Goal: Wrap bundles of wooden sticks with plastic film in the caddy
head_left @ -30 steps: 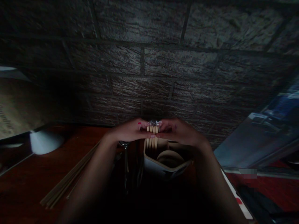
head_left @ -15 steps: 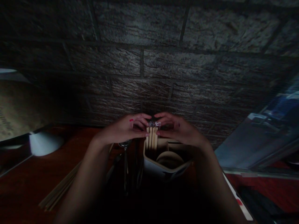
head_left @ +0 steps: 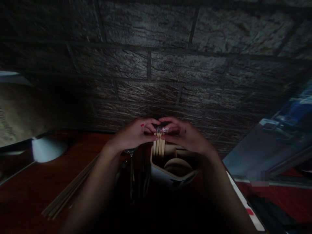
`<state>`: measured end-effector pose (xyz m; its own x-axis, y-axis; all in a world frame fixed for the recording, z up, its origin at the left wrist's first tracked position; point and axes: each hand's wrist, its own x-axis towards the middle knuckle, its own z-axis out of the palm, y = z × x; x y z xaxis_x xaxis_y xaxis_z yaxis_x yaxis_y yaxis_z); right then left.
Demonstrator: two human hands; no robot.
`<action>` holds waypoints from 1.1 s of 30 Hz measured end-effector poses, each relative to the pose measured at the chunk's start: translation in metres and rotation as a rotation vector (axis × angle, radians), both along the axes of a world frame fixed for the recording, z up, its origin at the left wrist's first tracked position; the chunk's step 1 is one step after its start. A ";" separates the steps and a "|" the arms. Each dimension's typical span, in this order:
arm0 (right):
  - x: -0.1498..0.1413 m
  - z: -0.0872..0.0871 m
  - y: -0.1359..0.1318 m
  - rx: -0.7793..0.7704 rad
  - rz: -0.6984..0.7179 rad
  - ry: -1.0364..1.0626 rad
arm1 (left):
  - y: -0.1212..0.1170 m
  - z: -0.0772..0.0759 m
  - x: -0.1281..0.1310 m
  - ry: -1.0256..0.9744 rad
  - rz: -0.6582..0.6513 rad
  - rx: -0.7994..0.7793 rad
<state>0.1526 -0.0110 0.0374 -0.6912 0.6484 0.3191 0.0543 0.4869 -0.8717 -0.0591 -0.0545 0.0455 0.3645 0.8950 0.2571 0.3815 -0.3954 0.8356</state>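
Two bare forearms come in from the bottom edge, one each side, with deep shadow between them. Lower right, outside the right forearm: white strip point(head_left: 243, 201) with a red patch. Lower left, outside the left forearm: several loose sticks point(head_left: 69, 191) lying at a slant on the reddish-brown table point(head_left: 26, 182), partly hidden by the arm.

Between the arms: metal spoon point(head_left: 132, 172), bowl end pointing away, near the left side of the pale container point(head_left: 162, 173). More thin metal pieces point(head_left: 146, 178) lie between spoon and container, too dark to identify. Container is open-topped with an inner divider; a round tan piece point(head_left: 177, 165) sits in its front part.

Stick bundle point(head_left: 159, 148) is near upright at the container's back left, lower ends down inside the rim; can't tell if they touch bottom. Shiny clear wrap point(head_left: 162, 130) at its top end.

Left hand point(head_left: 134, 134) and right hand point(head_left: 188, 135) are both curled, pinching the bundle's top from either side, thumbs on the near face. Small red mark on the left hand.

Further out, left: white flared piece point(head_left: 46, 150) on the table, below a tan printed item point(head_left: 17, 113), lettering unreadable. Right: blue-grey panel point(head_left: 253, 149). Back: rough brick wall point(head_left: 151, 65), dim.
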 end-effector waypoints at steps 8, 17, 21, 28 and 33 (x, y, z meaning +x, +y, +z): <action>0.000 0.000 0.000 0.028 -0.025 -0.019 | 0.001 0.000 -0.002 -0.018 -0.007 0.010; -0.001 -0.002 0.002 0.029 -0.041 -0.019 | 0.004 0.000 0.000 -0.069 0.006 -0.062; -0.002 -0.001 0.001 0.023 -0.034 -0.014 | 0.005 0.000 0.000 -0.080 0.003 -0.083; -0.002 -0.002 0.002 -0.001 -0.046 -0.024 | 0.005 0.001 0.001 -0.107 0.017 -0.129; -0.002 -0.001 0.002 0.000 -0.042 -0.018 | 0.007 -0.003 0.003 -0.116 0.016 -0.092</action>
<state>0.1509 -0.0089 0.0366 -0.6693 0.6768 0.3067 0.0905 0.4839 -0.8704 -0.0565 -0.0472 0.0429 0.3222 0.9223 0.2132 0.2863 -0.3096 0.9067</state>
